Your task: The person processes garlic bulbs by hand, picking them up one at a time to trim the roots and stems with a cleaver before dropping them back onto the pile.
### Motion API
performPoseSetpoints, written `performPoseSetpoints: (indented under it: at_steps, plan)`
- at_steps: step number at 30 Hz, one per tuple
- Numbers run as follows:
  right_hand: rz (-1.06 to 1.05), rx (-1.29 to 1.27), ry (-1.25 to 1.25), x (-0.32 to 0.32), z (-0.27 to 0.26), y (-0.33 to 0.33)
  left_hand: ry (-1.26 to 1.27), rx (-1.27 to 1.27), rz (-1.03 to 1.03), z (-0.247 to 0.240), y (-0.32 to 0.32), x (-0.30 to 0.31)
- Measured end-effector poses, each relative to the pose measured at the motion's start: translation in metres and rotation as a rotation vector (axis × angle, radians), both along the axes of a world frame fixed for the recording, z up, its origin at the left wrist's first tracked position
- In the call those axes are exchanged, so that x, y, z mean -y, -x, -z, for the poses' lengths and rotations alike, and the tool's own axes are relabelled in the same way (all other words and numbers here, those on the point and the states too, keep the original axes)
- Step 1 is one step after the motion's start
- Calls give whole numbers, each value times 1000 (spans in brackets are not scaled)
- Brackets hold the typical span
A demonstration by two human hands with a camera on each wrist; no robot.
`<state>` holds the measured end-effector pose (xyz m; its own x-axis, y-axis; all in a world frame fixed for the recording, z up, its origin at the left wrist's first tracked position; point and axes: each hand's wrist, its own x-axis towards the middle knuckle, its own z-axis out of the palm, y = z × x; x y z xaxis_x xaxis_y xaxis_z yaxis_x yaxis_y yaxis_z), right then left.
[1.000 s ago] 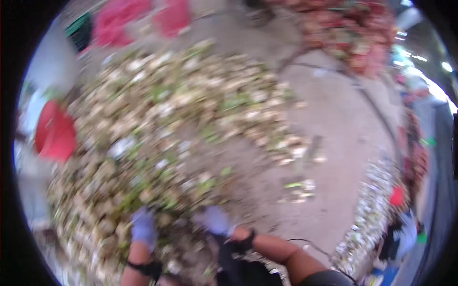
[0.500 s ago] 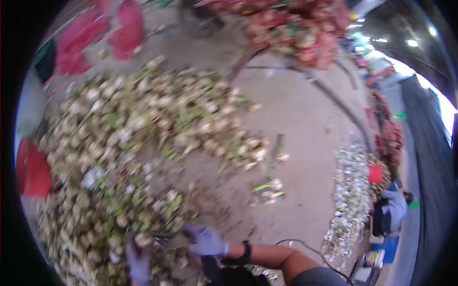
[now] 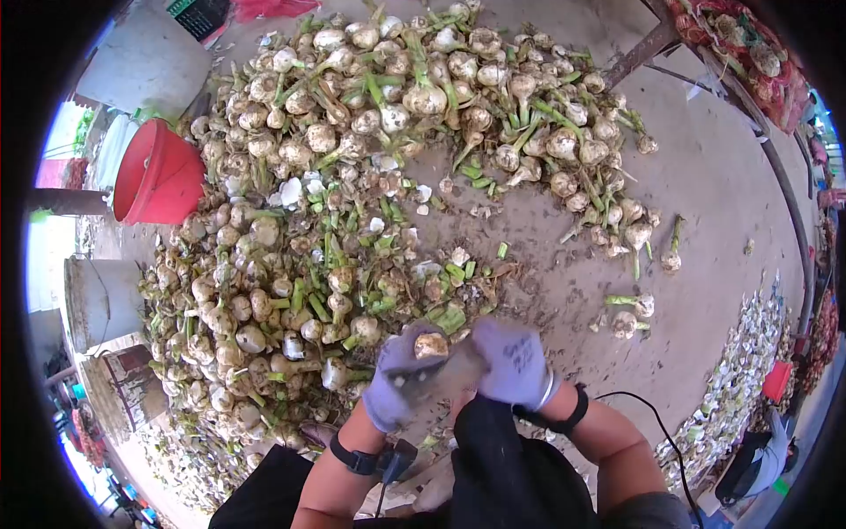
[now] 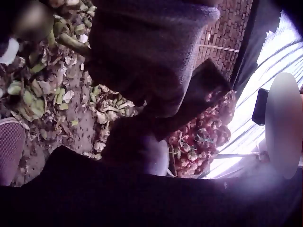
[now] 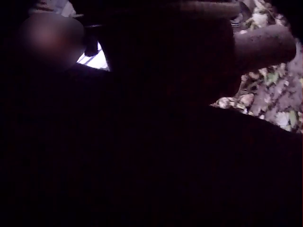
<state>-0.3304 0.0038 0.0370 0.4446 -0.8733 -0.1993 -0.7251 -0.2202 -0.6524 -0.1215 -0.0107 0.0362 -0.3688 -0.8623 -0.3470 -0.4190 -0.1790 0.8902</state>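
In the head view my left hand [image 3: 392, 379], in a lavender glove, holds a whitish garlic bulb [image 3: 431, 345] in curled fingers. A wide grey blade [image 3: 432, 377] lies just below the bulb; blur hides whether they touch. My right hand [image 3: 514, 361], gloved alike, grips the blade's right end, its handle hidden. The left wrist view has the shaded glove of my left hand [image 4: 142, 52] beside a dark flat blade [image 4: 206, 90]. The right wrist view is mostly black, with a gloved finger [image 5: 265, 45] at upper right.
Garlic bulbs with stems [image 3: 264, 309] are heaped left and ahead, with cut stem bits and peelings before the hands. A red bucket [image 3: 159, 172] and a white bucket [image 3: 104, 300] stand left. A black cable [image 3: 656, 428] and a strip of white garlic [image 3: 740, 361] lie right.
The head view has swung left and down. My left hand came up from the pile with a bulb, and both hands are now closer together, the blade beside the bulb.
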Motion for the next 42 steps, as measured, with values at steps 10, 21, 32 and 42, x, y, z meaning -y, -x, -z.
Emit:
performPoseSetpoints:
  at_steps: [10, 21, 32, 42]
  plan:
    - [587, 321, -535, -8, 39, -4, -52, -34, -470, 22, 14, -2]
    - [218, -334, 521, 215, 116, -4, -80, -973, -1552, -5, -114, 1]
    - [201, 215, -53, 82, 100, -28, -855, -811, -739, 58, -26, -18]
    - [50, 120, -29, 27, -1, -16, -447, -736, -508, 20, -9, -5]
